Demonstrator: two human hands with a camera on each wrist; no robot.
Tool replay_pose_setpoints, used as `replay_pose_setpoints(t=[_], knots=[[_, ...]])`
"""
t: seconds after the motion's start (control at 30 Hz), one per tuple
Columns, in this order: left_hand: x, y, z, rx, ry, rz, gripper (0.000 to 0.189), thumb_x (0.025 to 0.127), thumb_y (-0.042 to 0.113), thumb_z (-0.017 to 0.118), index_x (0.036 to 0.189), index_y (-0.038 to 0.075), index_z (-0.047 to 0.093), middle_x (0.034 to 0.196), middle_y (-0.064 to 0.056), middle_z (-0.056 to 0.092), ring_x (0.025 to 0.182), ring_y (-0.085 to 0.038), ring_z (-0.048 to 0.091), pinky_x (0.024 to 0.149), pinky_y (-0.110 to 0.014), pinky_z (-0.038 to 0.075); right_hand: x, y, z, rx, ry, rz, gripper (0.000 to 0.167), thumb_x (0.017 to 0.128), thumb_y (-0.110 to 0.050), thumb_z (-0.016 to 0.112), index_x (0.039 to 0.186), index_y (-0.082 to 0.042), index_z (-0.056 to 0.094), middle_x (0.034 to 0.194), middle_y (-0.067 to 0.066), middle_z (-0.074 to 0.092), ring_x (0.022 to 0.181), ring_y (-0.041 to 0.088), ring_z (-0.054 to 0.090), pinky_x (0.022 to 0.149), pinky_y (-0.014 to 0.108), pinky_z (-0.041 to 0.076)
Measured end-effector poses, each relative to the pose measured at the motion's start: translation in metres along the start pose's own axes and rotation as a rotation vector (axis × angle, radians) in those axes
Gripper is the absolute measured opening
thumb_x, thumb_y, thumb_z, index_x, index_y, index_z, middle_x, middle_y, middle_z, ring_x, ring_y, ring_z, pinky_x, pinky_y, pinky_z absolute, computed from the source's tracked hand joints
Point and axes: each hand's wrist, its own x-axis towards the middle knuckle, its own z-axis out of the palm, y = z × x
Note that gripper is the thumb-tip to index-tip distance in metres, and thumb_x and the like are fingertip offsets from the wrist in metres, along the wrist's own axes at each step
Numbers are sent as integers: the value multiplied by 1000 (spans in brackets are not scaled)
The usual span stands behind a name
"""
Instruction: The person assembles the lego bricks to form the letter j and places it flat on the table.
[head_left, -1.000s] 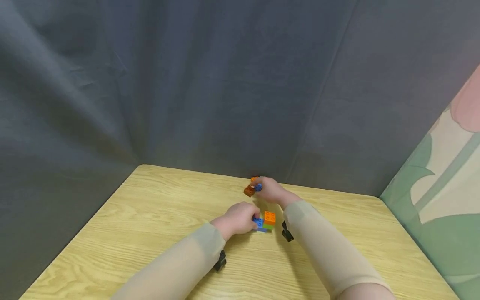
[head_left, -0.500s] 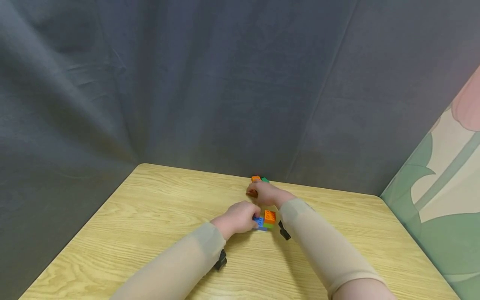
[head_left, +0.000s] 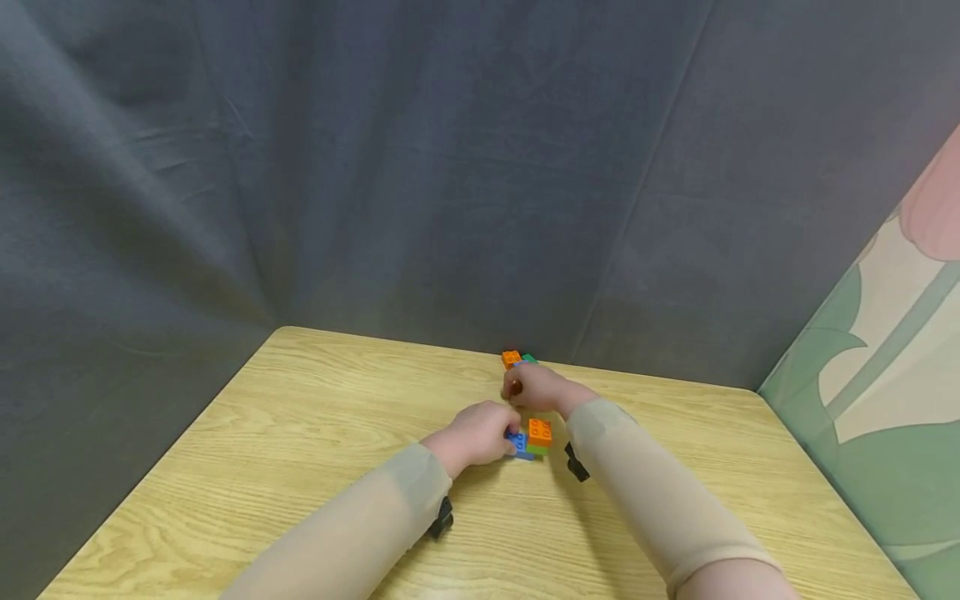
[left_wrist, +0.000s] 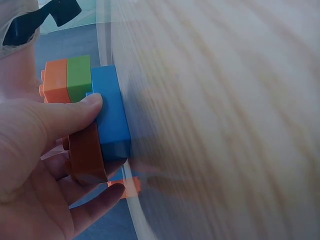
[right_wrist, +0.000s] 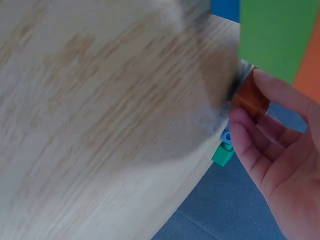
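My left hand (head_left: 483, 433) grips a small stack of toy building bricks on the table, its thumb against the side of the long blue brick (left_wrist: 111, 112). A green brick (head_left: 537, 449) topped by an orange brick (head_left: 539, 432) stands on the blue brick's right end. Beside the left fingers a brown brick (left_wrist: 87, 155) sits against the blue one's studded side; the hand hides it in the head view. Just behind this stack, my right hand (head_left: 542, 387) pinches another brown brick (right_wrist: 251, 99) between thumb and fingers. Whether that brick touches the table I cannot tell.
Loose bricks lie near the table's back edge behind my right hand: an orange one (head_left: 512, 358), a green one (head_left: 529, 359) and a blue one (right_wrist: 226, 136). A dark curtain (head_left: 450, 208) hangs behind the wooden table (head_left: 337, 392). A floral panel (head_left: 885, 400) borders the right.
My right hand has reached left to the loose brown brick, taken it between the fingers and drawn it slightly right. The left hand has stayed on the stack.
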Motion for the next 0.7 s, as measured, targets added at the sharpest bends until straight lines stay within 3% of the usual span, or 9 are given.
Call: replay_pose_setpoints(t=[0.23,0.7], knots=[[2,3,0,4,-22,-37,11,87,22,78,90,19,68,83,11,59,76,-13,53,76,-29,45,-10,-1,-8,35,37,27,32,87,-1,74,118,0,64,98,6,64,86,20,58,85,39,50],[1,0,3,-17,-26,-52,10,87,21,77,88,19,68,83,10,59,75,-13,52,73,-28,44,-49,-10,-33,96,96,-5,21,82,-5,78,100,-3,67,91,2,63,81,22,55,77,38,49]])
